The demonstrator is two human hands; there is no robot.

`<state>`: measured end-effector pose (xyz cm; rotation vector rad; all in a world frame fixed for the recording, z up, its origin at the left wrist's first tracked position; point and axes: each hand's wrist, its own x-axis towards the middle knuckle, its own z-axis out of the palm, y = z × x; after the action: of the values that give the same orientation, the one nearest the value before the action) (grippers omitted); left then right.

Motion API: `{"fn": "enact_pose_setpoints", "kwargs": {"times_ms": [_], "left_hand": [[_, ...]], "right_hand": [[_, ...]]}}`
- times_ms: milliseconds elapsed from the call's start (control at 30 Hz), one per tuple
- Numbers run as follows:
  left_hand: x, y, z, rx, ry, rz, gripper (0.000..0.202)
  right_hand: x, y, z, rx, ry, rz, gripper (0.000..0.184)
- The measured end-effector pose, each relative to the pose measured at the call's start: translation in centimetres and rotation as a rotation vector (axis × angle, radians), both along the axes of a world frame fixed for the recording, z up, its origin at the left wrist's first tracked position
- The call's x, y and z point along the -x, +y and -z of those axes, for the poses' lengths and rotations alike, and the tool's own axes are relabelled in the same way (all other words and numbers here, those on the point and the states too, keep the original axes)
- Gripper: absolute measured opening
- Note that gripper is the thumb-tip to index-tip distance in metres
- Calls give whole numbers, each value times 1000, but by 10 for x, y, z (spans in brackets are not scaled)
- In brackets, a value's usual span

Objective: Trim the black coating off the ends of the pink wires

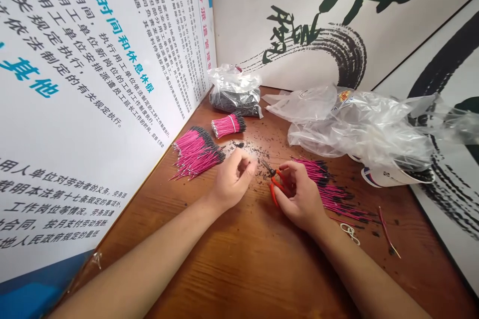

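My right hand (301, 194) grips small scissors (276, 179) with orange handles, their dark blades pointing up and left. Close to the blade tips, my left hand (235, 174) is closed in a pinch, thumb against forefinger; what it holds, if anything, is too small to make out. Beyond the left hand lies a loose pile of pink wires (194, 152) with black ends. A banded bundle of pink wires (226, 124) sits behind that pile. More pink wires (337, 197) spread out beside and partly behind my right hand.
Tiny black bits (258, 144) litter the wooden table (232, 269). At the back stands a clear bag (235, 94) of black pieces. Crumpled plastic bags (348, 119) lie over a white tub (396, 174) on the right. Rubber bands (350, 233) and a single wire (387, 232) lie nearby. Printed panels enclose the table.
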<state>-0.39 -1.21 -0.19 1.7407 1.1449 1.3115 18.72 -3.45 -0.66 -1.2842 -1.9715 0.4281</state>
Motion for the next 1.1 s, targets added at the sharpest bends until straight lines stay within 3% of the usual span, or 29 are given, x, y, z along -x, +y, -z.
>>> {"fn": "enact_pose_setpoints", "kwargs": {"times_ms": [333,1100], "left_hand": [[2,0,3,57,-34,-2,11],[1,1,3,-18,23,-21,11]], "right_hand": [[2,1,1,26,6,-32,23],[3,-1,1,40,19,-104,23]]}}
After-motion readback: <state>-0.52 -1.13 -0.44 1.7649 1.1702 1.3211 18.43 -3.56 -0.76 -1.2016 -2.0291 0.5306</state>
